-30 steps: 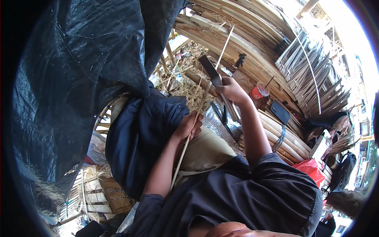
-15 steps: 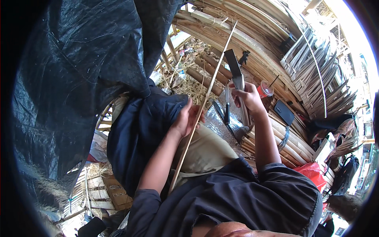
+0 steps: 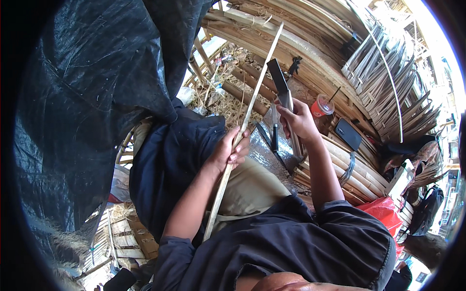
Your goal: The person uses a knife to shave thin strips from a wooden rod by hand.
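Note:
My left hand point(image 3: 233, 148) is closed round a long, thin bamboo strip point(image 3: 255, 94). The strip slants from near my waist up toward the stacked bamboo at the far side. To its right, my right hand point(image 3: 298, 120) grips a knife point(image 3: 278, 76) with a broad, dark, square-ended blade and a long pale handle. The blade points up and away, close to the strip; whether they touch is unclear. Beyond my right knee, a smaller knife with a black handle point(image 3: 275, 139) lies on a silvery sheet point(image 3: 256, 147), next to another dark tool point(image 3: 285, 162).
A black tarp point(image 3: 97, 106) hangs along the left. Long bamboo slats point(image 3: 301, 48) are stacked at the far side. On the right are a lidded cup with red drink point(image 3: 322, 105), a phone point(image 3: 348, 134), a tied bamboo bundle point(image 3: 361, 169) and a red bag point(image 3: 383, 213).
My left fingers, looser around the strip before, now wrap it. The strip has turned so its wider face shows. The knife and right hand have shifted slightly left in view.

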Demonstrator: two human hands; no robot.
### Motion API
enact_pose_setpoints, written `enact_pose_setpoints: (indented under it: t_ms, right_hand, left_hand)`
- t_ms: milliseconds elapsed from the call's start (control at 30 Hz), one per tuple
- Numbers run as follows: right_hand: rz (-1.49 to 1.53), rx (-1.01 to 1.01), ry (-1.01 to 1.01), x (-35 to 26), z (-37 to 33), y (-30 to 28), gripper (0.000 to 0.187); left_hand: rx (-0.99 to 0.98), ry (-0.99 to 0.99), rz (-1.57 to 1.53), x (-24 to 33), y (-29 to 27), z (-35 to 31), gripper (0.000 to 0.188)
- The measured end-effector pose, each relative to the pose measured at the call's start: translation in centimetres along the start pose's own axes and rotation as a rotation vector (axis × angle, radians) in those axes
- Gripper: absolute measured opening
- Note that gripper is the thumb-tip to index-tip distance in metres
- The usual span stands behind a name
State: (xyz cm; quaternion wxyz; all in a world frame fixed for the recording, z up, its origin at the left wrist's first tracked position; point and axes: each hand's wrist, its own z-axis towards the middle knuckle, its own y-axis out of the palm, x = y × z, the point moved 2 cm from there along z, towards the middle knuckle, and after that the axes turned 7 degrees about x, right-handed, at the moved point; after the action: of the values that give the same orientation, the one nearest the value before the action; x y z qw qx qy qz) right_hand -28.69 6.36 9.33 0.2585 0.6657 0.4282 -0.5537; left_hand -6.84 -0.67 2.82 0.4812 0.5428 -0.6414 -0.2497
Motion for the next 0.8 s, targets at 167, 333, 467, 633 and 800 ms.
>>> enact_pose_setpoints:
  t_ms: [167,333,467,633,800]
  right_hand:
    - [0.000,0.019,0.034,0.2,-0.6,1.2,0.022]
    - [0.013,-0.048,0.036,0.4,-0.8,2.1,0.024]
    - [-0.024,-0.057,0.032,0.8,-0.9,2.4,0.024]
    - [-0.114,-0.078,0.018,1.0,-1.1,2.7,0.023]
    - [-0.572,-0.130,-0.020,1.9,-0.7,1.9,0.029]
  left_hand:
    - [0.070,-0.033,-0.031,-1.3,0.7,-3.7,0.030]
    - [0.108,-0.029,-0.025,-3.0,1.0,-6.2,0.031]
    - [0.142,-0.043,-0.017,-4.2,0.6,-7.5,0.032]
    - [0.162,-0.059,-0.067,-5.2,-0.9,-7.3,0.033]
    - [0.189,-0.033,-0.055,-5.1,-1.1,-6.4,0.029]
